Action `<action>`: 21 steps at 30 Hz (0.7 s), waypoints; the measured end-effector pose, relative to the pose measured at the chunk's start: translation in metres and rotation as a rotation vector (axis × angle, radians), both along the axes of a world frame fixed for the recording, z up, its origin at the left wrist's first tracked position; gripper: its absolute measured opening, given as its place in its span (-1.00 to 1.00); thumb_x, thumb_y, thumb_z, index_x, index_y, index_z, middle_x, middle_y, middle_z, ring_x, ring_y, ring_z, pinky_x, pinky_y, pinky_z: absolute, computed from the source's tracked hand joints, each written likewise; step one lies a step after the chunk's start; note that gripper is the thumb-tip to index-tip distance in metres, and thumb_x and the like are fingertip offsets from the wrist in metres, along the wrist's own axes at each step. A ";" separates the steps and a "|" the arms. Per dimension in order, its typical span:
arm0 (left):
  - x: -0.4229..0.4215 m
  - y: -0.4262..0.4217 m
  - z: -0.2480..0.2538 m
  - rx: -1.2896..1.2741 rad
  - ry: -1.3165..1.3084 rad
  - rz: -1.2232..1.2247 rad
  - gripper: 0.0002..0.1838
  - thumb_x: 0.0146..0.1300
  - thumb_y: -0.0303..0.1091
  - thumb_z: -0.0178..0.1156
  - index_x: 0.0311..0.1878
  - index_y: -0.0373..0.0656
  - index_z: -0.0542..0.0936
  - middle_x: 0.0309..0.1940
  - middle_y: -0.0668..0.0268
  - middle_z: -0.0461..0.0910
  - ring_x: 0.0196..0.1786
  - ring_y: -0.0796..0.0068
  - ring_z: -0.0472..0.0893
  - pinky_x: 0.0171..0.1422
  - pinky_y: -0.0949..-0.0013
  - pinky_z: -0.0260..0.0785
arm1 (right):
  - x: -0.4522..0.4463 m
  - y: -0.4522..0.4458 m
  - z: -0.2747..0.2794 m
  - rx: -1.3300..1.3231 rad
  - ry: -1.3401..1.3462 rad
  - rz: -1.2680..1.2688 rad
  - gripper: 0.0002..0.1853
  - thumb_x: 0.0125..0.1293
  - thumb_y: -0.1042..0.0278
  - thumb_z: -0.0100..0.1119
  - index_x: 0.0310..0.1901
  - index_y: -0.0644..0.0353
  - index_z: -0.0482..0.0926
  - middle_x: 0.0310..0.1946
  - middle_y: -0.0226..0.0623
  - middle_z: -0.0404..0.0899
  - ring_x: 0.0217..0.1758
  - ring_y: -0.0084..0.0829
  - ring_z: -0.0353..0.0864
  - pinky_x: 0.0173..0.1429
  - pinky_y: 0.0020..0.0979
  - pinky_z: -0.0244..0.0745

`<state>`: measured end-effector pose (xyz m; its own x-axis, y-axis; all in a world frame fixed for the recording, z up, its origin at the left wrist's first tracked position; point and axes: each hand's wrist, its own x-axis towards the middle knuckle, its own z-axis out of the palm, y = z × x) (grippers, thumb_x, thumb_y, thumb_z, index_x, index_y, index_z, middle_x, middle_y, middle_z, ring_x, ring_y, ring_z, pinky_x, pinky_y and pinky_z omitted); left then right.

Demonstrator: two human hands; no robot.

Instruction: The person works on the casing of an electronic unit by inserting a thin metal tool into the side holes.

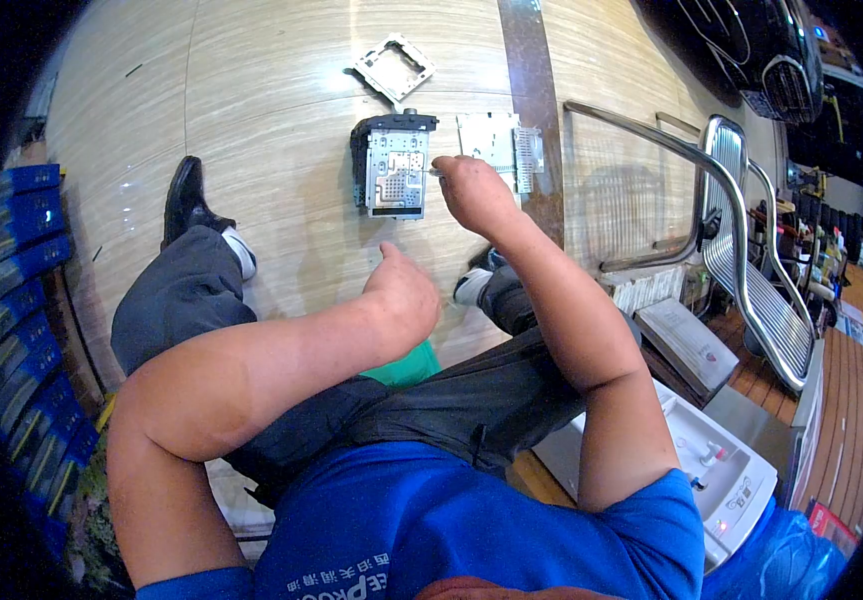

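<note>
A boxy metal unit (396, 175), which looks like a car stereo with its cover off, stands on the floor in front of me. Its black front edge faces away. My right hand (476, 195) is at its right side, thumb and forefinger pinched together by the edge. What they grip is too small to make out. Nearer to my body, my left hand (406, 295) is held apart from the unit, one digit pointing forward. Its other fingers are hidden beneath the hand. A pale metal frame (394, 70) lies beyond the unit, and a flat metal plate (489, 140) lies to the right.
Right of the floor space stands a steel-framed chair (741, 220). Blue boxes (26, 300) are stacked at the far left. Something green (406, 367) shows under my left forearm. A white water dispenser (721, 470) is by my right elbow. My shoe (186, 200) rests left of the unit.
</note>
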<state>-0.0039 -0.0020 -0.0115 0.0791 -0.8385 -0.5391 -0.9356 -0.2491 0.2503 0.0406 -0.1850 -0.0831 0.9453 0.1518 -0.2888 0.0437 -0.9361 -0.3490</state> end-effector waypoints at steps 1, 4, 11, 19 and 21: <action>0.000 0.000 -0.001 0.002 0.003 0.006 -0.67 0.30 -0.30 0.04 0.01 -0.21 0.65 -0.06 0.05 0.68 0.00 0.08 0.66 0.20 -0.17 0.33 | 0.000 0.000 0.000 -0.002 0.006 0.000 -0.80 0.21 0.54 -0.02 -0.18 0.27 0.57 -0.30 0.07 0.62 -0.15 0.05 0.65 -0.06 -0.05 0.57; 0.000 0.000 -0.001 -0.008 0.023 0.015 -0.67 0.30 -0.30 0.04 0.00 -0.22 0.65 -0.07 0.04 0.68 -0.01 0.07 0.66 0.19 -0.18 0.34 | 0.000 0.000 0.000 -0.024 0.020 0.020 -0.82 0.21 0.53 -0.01 -0.19 0.28 0.56 -0.31 0.07 0.62 -0.16 0.05 0.65 -0.07 -0.05 0.57; 0.000 0.002 0.002 -0.025 -0.013 -0.003 -0.68 0.30 -0.30 0.03 -0.02 -0.25 0.65 -0.08 0.01 0.68 -0.03 0.06 0.67 0.18 -0.21 0.34 | 0.001 0.001 -0.001 0.009 0.025 0.033 -0.84 0.23 0.50 0.00 -0.21 0.31 0.55 -0.33 0.09 0.63 -0.19 0.06 0.65 -0.07 -0.03 0.56; 0.003 0.001 0.005 0.020 0.036 -0.023 -0.65 0.33 -0.31 0.01 0.06 -0.23 0.62 0.00 0.01 0.65 0.05 0.03 0.65 0.22 -0.20 0.33 | 0.000 0.002 0.001 0.022 -0.001 0.036 -0.84 0.23 0.50 0.00 -0.21 0.30 0.55 -0.33 0.09 0.62 -0.19 0.08 0.64 -0.08 -0.03 0.55; 0.003 0.001 0.005 0.021 0.030 -0.025 -0.65 0.32 -0.30 0.02 0.06 -0.23 0.62 0.00 0.00 0.65 0.05 0.03 0.65 0.22 -0.20 0.33 | 0.000 0.001 0.000 0.017 0.002 0.039 -0.84 0.23 0.51 0.00 -0.21 0.30 0.55 -0.32 0.09 0.62 -0.18 0.07 0.64 -0.08 -0.03 0.55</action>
